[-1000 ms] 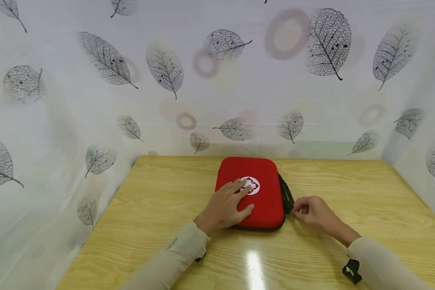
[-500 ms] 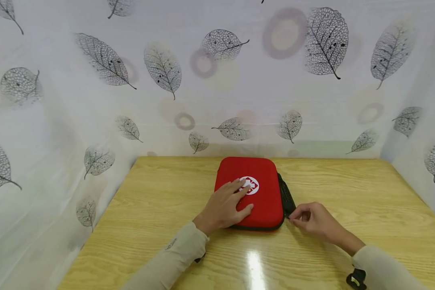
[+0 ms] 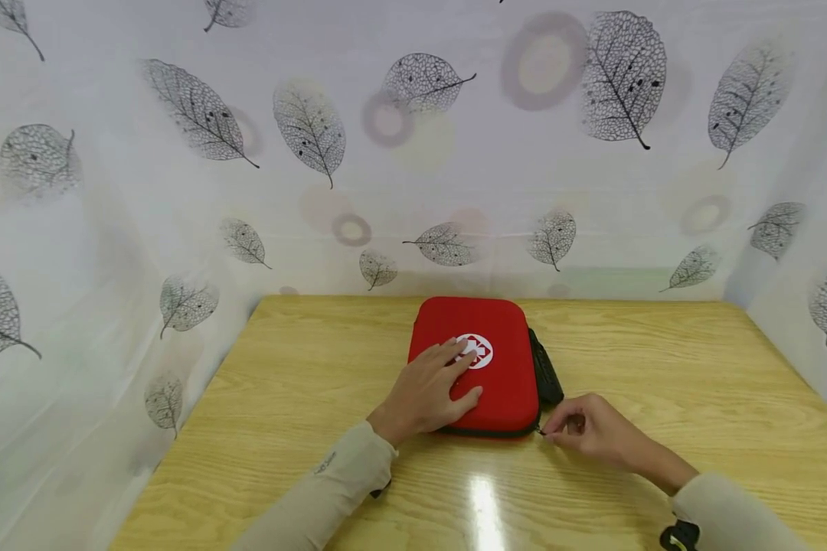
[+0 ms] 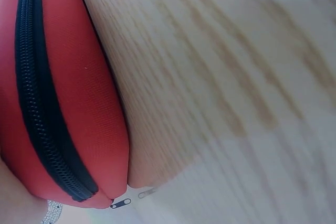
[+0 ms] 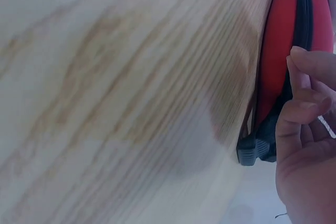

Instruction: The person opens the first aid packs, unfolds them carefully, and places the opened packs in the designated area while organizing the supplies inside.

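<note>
A red hard-shell first-aid case (image 3: 503, 398) with a white round emblem (image 3: 481, 352) lies flat on the table. My left hand (image 3: 423, 392) rests on its lid, fingers spread. At the near right corner my right hand (image 3: 596, 432) pinches a small zipper pull (image 3: 540, 431) between thumb and forefinger; in the right wrist view the fingertips hide the pull. The black zipper (image 5: 303, 11) runs round the side of the case. A black strap (image 3: 547, 375) with a buckle (image 5: 248, 152) sits along the right side. Another zipper pull (image 4: 122, 203) hangs loose in the left wrist view.
The case stands on a light wood-grain table (image 3: 303, 344), towards its back edge. A white leaf-printed curtain (image 3: 455, 176) closes off the back and sides. A bright reflection lies on the tabletop in front of the case.
My right hand has moved towards me along the case's right side to the near corner, pinching the zipper pull. The strap shows more fully. My left hand has stayed in place.
</note>
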The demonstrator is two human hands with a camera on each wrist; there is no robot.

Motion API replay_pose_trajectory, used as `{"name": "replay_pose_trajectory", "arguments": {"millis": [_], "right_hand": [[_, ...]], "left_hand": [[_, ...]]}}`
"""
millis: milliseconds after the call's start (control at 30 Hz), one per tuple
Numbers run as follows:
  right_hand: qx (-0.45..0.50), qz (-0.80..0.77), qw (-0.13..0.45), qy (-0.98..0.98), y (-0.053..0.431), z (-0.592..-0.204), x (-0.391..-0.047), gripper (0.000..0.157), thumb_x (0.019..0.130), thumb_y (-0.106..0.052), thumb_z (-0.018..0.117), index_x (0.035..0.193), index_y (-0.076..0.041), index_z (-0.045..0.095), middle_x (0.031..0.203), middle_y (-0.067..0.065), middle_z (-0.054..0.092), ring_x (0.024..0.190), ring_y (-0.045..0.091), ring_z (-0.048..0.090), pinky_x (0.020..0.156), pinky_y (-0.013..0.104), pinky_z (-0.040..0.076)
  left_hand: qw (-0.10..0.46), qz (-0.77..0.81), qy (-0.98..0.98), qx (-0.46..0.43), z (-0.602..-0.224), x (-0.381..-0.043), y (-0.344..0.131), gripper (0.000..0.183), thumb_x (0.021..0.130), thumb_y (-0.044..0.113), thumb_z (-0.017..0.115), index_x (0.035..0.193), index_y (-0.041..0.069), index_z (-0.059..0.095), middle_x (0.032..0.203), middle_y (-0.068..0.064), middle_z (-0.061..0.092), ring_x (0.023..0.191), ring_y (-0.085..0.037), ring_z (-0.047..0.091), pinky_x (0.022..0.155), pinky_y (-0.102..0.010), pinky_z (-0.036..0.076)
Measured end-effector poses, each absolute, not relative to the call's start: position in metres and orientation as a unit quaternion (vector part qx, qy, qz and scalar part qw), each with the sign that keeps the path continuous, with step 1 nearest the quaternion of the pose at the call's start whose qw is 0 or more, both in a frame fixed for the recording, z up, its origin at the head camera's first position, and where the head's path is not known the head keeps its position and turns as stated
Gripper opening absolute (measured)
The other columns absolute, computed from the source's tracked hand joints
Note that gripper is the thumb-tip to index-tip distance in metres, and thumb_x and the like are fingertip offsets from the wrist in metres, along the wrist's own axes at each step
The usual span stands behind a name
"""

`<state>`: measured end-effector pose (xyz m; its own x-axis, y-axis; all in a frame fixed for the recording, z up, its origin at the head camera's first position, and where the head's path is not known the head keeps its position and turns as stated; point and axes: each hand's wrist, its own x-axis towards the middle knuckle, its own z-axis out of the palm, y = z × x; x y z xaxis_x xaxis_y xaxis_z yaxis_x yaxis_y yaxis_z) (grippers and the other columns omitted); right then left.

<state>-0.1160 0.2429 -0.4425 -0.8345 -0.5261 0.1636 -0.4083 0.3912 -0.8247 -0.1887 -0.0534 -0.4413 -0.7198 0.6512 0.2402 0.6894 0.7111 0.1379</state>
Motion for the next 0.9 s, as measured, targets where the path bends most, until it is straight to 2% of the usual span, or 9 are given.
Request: {"name": "replay_pose_trajectory", "arguments": {"millis": [233,467,900], "right_hand": [[-0.298,-0.456,0.047,0.837,0.238,-0.445,-0.115,0.011,0.085,-0.001,0.078,0.083,-0.012,0.076,0.078,-0.006,0.07,0.061,-0.003,0.047,0.05,0.02,0.043],[-0.258,-0.423,0.038,0.868,0.24,-0.439,-0.119,0.011,0.087,-0.002,0.077,0.085,-0.013,0.077,0.08,-0.007,0.071,0.06,0.0,0.049,0.05,0.021,0.044],[-0.219,-0.358,-0.023,0.907,0.236,-0.433,-0.135,0.011,0.085,-0.001,0.078,0.081,-0.011,0.077,0.077,-0.009,0.07,0.055,0.002,0.05,0.049,0.023,0.044]], "left_hand": [[0.083,-0.108,-0.922,-0.363,-0.441,-0.189,-0.054,0.06,0.098,0.05,0.053,0.15,0.019,0.052,0.156,-0.003,0.044,0.144,-0.022,0.04,0.12,-0.035,0.027],[0.088,-0.102,-0.926,-0.354,-0.439,-0.185,-0.056,0.061,0.099,0.05,0.052,0.15,0.016,0.051,0.157,-0.006,0.043,0.145,-0.024,0.039,0.12,-0.038,0.028],[0.073,-0.052,-0.945,-0.315,-0.432,-0.174,-0.062,0.068,0.101,0.058,0.041,0.154,0.015,0.046,0.159,-0.009,0.04,0.146,-0.028,0.037,0.118,-0.041,0.031]]}}
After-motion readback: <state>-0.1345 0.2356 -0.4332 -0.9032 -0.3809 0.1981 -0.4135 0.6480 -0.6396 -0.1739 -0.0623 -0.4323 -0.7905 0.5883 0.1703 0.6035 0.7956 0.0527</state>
